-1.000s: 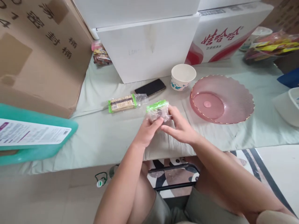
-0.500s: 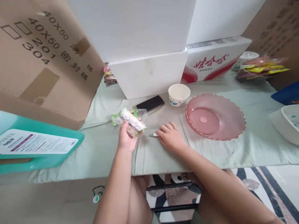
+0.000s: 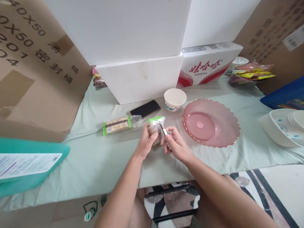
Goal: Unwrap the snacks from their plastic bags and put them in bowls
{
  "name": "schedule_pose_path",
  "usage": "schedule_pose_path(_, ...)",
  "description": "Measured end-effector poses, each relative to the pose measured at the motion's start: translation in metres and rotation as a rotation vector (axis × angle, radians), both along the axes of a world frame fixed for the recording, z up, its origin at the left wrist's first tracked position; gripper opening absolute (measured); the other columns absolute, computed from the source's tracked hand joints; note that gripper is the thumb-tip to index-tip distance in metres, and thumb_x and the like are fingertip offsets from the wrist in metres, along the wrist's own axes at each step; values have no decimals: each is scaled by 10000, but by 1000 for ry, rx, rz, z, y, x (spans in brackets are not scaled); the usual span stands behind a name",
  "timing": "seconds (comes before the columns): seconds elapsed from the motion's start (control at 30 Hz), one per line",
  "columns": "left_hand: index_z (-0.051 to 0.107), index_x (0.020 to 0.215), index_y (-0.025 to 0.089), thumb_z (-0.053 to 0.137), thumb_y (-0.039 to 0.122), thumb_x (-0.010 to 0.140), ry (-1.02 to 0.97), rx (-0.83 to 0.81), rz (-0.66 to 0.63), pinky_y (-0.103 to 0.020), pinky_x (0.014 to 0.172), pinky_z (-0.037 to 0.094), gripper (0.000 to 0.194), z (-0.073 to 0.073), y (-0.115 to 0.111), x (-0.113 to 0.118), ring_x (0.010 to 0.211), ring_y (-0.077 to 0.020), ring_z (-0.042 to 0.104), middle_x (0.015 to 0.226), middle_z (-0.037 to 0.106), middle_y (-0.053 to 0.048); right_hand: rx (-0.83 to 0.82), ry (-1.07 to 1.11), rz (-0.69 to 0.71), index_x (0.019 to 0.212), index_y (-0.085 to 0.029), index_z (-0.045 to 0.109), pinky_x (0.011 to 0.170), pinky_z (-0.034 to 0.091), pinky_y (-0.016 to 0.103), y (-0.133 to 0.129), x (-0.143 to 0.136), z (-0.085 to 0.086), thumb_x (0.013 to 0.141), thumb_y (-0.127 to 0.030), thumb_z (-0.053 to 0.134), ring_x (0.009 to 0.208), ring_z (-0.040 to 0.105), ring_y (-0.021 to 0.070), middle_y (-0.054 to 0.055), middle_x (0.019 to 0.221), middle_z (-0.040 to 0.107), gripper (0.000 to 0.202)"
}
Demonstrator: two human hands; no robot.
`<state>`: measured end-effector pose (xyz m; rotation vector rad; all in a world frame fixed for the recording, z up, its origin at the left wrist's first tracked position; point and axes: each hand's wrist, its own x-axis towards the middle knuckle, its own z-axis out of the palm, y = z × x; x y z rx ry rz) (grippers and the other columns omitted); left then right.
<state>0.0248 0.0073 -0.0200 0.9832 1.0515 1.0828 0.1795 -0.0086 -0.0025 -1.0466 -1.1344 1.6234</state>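
My left hand (image 3: pixel 145 142) is closed around a clear plastic snack packet (image 3: pixel 156 121) with a green edge, held upright above the cloth. In my right hand (image 3: pixel 177 144) is a small knife (image 3: pixel 165 133) with a white part on its handle. Its dark blade points up and away from me and meets the packet's upper side; whether it has gone through the plastic I cannot tell. To the left, a second packet (image 3: pixel 118 124) with green ends and a barcode lies flat. A black phone (image 3: pixel 145 108) rests just behind it.
A pink scalloped bowl (image 3: pixel 228 126) stands right of my hands, with a white paper bowl (image 3: pixel 175 98) behind. White boxes (image 3: pixel 142 79) line the back. A cardboard box (image 3: pixel 42 82) and a teal container (image 3: pixel 33 167) stand left. White tubs (image 3: pixel 268 126) and snack bags (image 3: pixel 254 74) are at right.
My left hand has moved right with one packet, leaving the other on the cloth. My right hand has lifted the knife from the cloth and brought it to the held packet.
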Motion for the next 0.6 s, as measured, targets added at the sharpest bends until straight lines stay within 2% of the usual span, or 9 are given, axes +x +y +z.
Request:
schedule_pose_path(0.1,545,1252,239,647,485,880,-2,-5,-64,-325,949,502,458,-3,1,4,1020,-185,651,1103,686,-35,-29,25,-46,921,-265,337,397,379,188,3,-5,-2,891,-620,572,440,577,92,-80,705,633,426)
schedule_pose_path(0.3,646,1143,209,613,501,907,89,25,-3,-298,920,488,377,-1,7,7,981,-188,639,1045,704,-37,-43,39,-144,881,-260,332,439,431,198,1,-5,-1,880,-616,595,464,606,97,-58,709,675,442)
schedule_pose_path(0.43,660,1136,213,622,495,898,68,23,55,-294,909,489,370,-3,13,9,985,-195,649,1053,712,-35,-63,28,-185,867,-262,336,439,430,208,5,-7,-4,867,-619,598,450,595,102,-54,690,680,443)
schedule_pose_path(0.6,666,1081,205,631,491,891,71,54,71,-276,859,482,346,-5,16,11,938,-188,641,1003,705,-28,-72,-18,-191,898,-244,440,447,447,216,9,-3,-3,818,-606,648,445,578,100,-47,659,671,425)
